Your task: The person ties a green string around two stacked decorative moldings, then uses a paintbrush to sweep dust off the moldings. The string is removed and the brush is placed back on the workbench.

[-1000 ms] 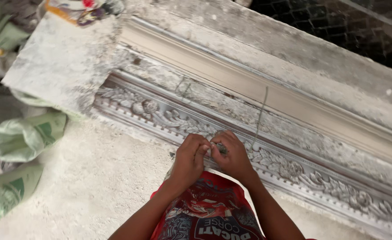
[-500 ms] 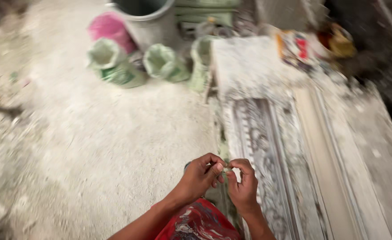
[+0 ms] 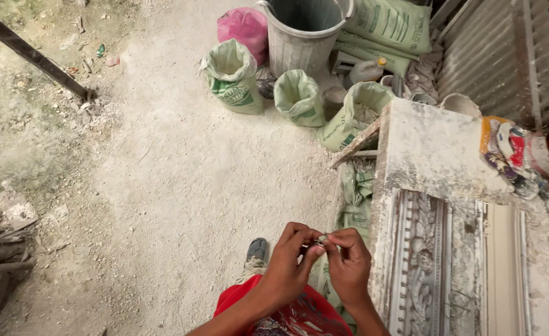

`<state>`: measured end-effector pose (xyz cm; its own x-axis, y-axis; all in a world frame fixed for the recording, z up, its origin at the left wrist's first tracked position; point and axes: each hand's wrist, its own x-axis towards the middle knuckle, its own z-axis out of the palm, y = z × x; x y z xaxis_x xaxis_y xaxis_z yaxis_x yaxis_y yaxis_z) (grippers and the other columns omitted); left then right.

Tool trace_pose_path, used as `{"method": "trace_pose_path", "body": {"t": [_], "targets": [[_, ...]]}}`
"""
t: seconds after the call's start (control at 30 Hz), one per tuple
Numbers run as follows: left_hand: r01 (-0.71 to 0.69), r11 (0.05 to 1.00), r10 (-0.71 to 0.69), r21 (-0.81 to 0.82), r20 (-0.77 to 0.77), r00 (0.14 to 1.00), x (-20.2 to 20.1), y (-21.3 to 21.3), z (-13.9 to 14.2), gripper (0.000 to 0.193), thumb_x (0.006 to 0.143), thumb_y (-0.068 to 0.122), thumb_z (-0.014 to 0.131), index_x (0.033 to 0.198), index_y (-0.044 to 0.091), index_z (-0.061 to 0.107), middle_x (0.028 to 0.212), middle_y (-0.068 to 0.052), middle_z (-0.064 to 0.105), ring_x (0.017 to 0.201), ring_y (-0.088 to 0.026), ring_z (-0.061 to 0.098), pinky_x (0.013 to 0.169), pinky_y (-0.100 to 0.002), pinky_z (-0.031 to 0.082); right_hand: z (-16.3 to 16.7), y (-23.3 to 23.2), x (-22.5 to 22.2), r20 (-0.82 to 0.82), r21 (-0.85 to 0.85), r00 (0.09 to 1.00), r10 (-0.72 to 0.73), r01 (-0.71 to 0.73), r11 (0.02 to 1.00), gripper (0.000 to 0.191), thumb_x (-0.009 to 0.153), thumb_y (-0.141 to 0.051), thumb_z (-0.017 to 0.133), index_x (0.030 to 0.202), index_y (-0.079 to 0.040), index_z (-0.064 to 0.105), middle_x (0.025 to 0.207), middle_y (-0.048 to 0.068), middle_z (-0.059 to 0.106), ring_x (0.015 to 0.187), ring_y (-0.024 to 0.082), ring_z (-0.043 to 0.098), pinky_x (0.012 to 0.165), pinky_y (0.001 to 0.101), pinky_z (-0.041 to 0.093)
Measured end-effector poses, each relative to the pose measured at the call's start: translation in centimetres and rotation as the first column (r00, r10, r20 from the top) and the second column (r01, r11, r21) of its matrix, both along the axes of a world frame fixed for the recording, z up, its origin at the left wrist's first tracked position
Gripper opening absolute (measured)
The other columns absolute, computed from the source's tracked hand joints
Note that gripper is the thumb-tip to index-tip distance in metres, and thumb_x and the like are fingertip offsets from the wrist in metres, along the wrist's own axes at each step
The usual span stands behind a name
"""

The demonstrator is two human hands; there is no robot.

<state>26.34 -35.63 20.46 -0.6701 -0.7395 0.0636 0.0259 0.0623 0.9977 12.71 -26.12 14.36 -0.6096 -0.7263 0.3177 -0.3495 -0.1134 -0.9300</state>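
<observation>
My left hand point(image 3: 288, 264) and my right hand point(image 3: 349, 262) meet in front of my chest, above a red printed shirt point(image 3: 287, 311). Together their fingertips pinch a small pale object point(image 3: 321, 239), too small to identify. To the right of my hands lies a long plaster moulding point(image 3: 420, 261) with carved floral relief, set on a white dusty bench point(image 3: 430, 149). My shoe point(image 3: 256, 250) shows on the ground just left of my hands.
Open green-and-white sacks point(image 3: 232, 74) of powder stand at the back beside a grey bin point(image 3: 302, 34) and a pink bag point(image 3: 246, 28). A stained cloth and containers point(image 3: 523, 155) lie at the bench's far right. A dark pole point(image 3: 32, 56) slants top left. Dusty white ground point(image 3: 181, 186) spreads left.
The view has swung from the moulding toward the ground and sacks. My hands have left the moulding and now hold the small object together, away from it.
</observation>
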Motion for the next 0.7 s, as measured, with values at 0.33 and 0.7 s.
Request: {"method": "trace_pose_path", "body": {"t": [0.33,0.7], "targets": [[0.253,0.949,-0.244,0.191,-0.069,0.967,-2.3,-5.6,-2.6,0.012,0.099,0.006,0.062,0.106,-0.002,0.068,0.115,-0.007,0.055,0.085,-0.012,0.057,0.070,-0.025,0.048,0.7,-1.6,0.8,0.275,0.250,0.947,-0.164,0.094,0.964,0.010,0.101,-0.002,0.060,0.109,-0.001,0.065,0.102,0.006,0.068,0.093,0.011,0.065,0.084,0.0249,0.054],[0.706,0.587,-0.719,0.395,-0.147,0.680,-11.5,0.5,-5.0,0.015,0.103,0.013,0.061,0.105,-0.001,0.068,0.112,-0.003,0.055,0.083,-0.006,0.053,0.071,-0.023,0.047,1.2,8.0,-0.3,0.027,0.469,0.757,-0.653,0.568,0.677,0.024,0.103,0.001,0.064,0.124,-0.002,0.073,0.117,0.011,0.065,0.077,0.019,0.055,0.068,0.0302,0.045]]}}
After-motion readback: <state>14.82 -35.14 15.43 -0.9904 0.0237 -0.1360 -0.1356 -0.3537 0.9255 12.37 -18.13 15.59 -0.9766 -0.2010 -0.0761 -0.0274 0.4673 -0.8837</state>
